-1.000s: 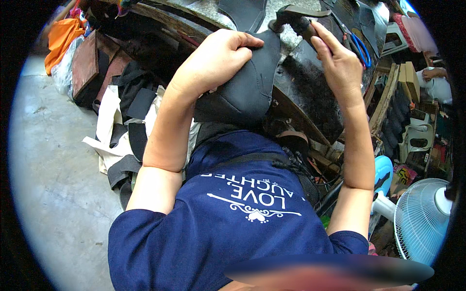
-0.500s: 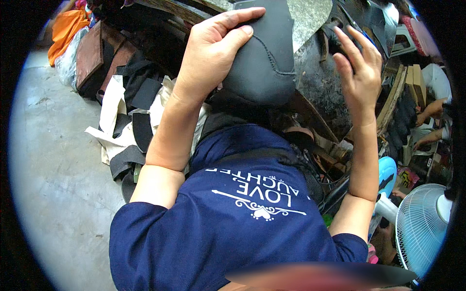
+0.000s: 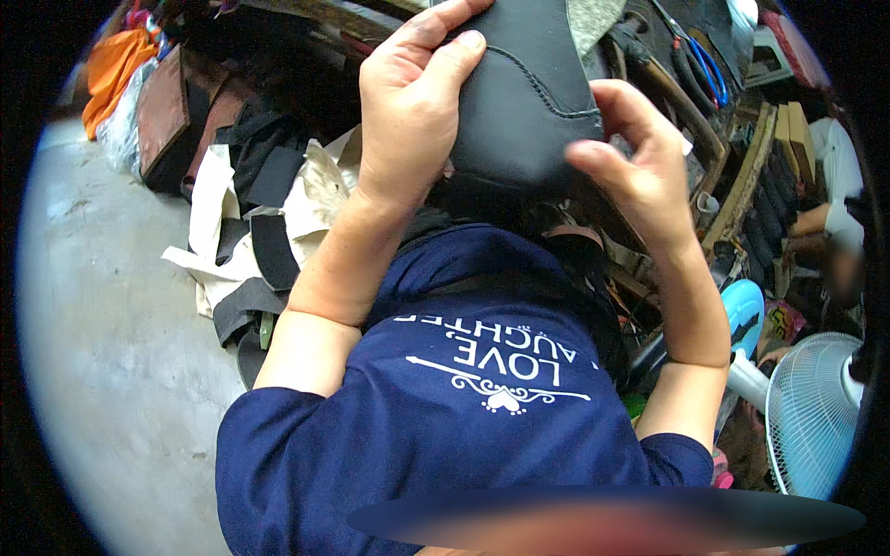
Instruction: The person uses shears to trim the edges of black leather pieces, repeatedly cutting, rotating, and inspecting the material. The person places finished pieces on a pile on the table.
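A black leather shoe upper [image 3: 519,120] with a curved stitched seam is held up in front of my lap, its far end cut off by the top of the view. My left hand [image 3: 413,116] is closed on its left edge, thumb on the near face, the other fingers partly hidden behind. Beside the right edge, close to the end of the seam, is my right hand [image 3: 649,171]. Its thumb and index finger are spread apart, and the index finger reaches the leather's edge. The other right fingers are curled and partly hidden.
Scissors with blue handles [image 3: 709,74] lie on the dark worktop at the far right. Black and white material scraps [image 3: 269,250] are heaped at my left, near a brown box [image 3: 167,116] and an orange bag [image 3: 116,74]. A blue-and-white fan [image 3: 816,408] stands at the right.
My right hand has moved left and nearer, from over the worktop to the leather's right edge. The upper has shifted slightly right and up in the view, still in my left hand.
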